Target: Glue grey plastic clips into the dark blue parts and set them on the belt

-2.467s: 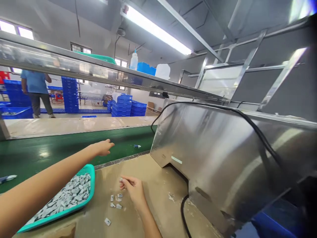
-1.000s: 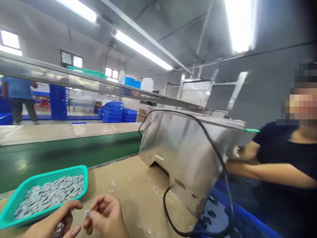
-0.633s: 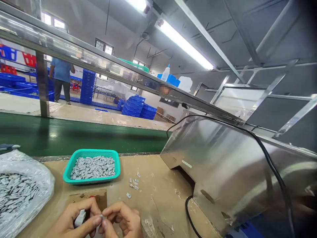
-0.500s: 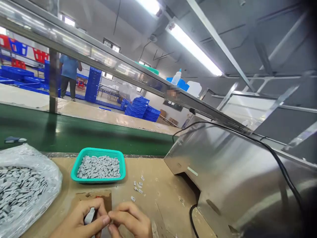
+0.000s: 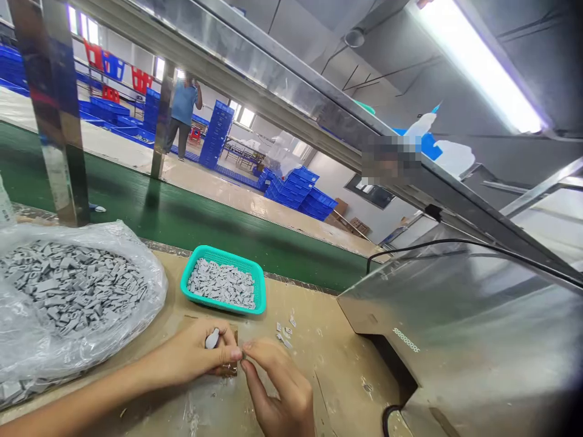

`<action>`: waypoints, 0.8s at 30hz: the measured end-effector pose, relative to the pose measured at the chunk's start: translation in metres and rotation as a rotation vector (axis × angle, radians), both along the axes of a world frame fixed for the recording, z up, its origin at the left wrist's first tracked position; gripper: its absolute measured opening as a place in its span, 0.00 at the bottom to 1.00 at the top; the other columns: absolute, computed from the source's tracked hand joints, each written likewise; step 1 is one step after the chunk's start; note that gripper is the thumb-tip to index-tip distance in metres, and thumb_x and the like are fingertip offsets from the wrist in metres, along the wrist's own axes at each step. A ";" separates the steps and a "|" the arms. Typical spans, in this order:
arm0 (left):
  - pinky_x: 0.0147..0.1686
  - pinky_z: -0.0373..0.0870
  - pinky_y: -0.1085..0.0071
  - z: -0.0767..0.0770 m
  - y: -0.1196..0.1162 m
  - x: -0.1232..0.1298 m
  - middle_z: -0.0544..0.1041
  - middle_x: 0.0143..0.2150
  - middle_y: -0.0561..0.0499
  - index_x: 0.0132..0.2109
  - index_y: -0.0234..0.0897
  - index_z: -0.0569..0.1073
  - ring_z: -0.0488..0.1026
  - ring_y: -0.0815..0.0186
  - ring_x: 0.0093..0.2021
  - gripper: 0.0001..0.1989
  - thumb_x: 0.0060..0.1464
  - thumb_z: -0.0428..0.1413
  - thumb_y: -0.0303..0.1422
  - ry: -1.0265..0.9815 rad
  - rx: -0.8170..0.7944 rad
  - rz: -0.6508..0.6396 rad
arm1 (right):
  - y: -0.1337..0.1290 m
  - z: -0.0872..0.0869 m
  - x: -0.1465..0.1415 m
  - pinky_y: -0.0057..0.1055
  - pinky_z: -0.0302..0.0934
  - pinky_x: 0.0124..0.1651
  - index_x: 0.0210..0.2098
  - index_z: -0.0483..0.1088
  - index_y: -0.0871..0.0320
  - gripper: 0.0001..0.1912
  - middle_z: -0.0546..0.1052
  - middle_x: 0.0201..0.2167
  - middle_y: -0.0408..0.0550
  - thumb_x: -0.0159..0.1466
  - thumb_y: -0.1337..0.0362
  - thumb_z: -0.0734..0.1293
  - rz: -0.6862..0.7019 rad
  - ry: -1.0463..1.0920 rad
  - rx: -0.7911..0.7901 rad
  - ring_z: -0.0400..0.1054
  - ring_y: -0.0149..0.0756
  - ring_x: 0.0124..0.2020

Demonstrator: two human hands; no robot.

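Observation:
My left hand (image 5: 207,352) is closed, with a grey plastic piece (image 5: 212,338) showing between its curled fingers. Its thumb tip meets the fingertips of my right hand (image 5: 282,385), which is pinched; what lies between the fingertips is too small to make out. Just beyond the hands is a green plastic basket (image 5: 186,290) filled with small light-grey plastic parts (image 5: 221,284). Several loose parts (image 5: 288,331) of the same kind lie on the table to the right of the basket. A brown patch (image 5: 230,368) shows beneath my left hand.
At left lies a large clear plastic bag (image 5: 157,285) full of grey plastic pieces (image 5: 77,282). A metal machine housing (image 5: 455,328) with a black cable (image 5: 387,419) stands at right. Behind runs a green belt (image 5: 291,258); a person (image 5: 183,112) stands beyond it.
The view has tilted and swung left, so the bag and left forearm show more. The hands stay fingertip to fingertip. One loose part near the right hand no longer shows.

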State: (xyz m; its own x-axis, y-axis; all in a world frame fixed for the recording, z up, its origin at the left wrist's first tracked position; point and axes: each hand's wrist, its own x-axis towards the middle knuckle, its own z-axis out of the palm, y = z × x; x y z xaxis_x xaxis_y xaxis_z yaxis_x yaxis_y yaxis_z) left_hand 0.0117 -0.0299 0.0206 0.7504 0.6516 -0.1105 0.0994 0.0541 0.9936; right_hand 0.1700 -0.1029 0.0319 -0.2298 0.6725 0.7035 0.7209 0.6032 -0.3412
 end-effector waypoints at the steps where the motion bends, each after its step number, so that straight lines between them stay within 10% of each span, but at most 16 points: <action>1: 0.19 0.52 0.79 0.001 0.004 -0.002 0.61 0.19 0.58 0.32 0.35 0.66 0.56 0.74 0.20 0.15 0.45 0.52 0.44 0.022 0.033 0.027 | 0.003 -0.005 0.003 0.33 0.64 0.37 0.38 0.68 0.55 0.11 0.74 0.32 0.47 0.58 0.75 0.62 -0.014 0.016 -0.023 0.68 0.36 0.34; 10: 0.32 0.62 0.76 0.015 0.044 -0.036 0.69 0.37 0.52 0.47 0.39 0.54 0.67 0.71 0.33 0.24 0.39 0.43 0.20 -0.163 -0.258 0.352 | 0.028 -0.074 0.027 0.36 0.56 0.34 0.27 0.72 0.57 0.11 0.75 0.27 0.46 0.57 0.74 0.59 -0.251 -0.013 -0.228 0.62 0.39 0.30; 16: 0.45 0.63 0.70 0.014 0.052 -0.041 0.70 0.42 0.49 0.50 0.38 0.50 0.70 0.70 0.40 0.33 0.32 0.39 0.14 -0.217 -0.255 0.316 | 0.029 -0.081 0.030 0.37 0.50 0.38 0.27 0.73 0.56 0.10 0.76 0.29 0.44 0.56 0.74 0.61 -0.323 -0.107 -0.229 0.62 0.39 0.32; 24: 0.47 0.60 0.70 0.012 0.046 -0.037 0.71 0.41 0.48 0.46 0.36 0.59 0.67 0.66 0.45 0.20 0.45 0.56 0.25 -0.379 -0.356 0.235 | 0.029 -0.083 0.027 0.35 0.48 0.37 0.27 0.72 0.55 0.12 0.76 0.28 0.43 0.57 0.74 0.59 -0.325 -0.050 -0.189 0.61 0.39 0.32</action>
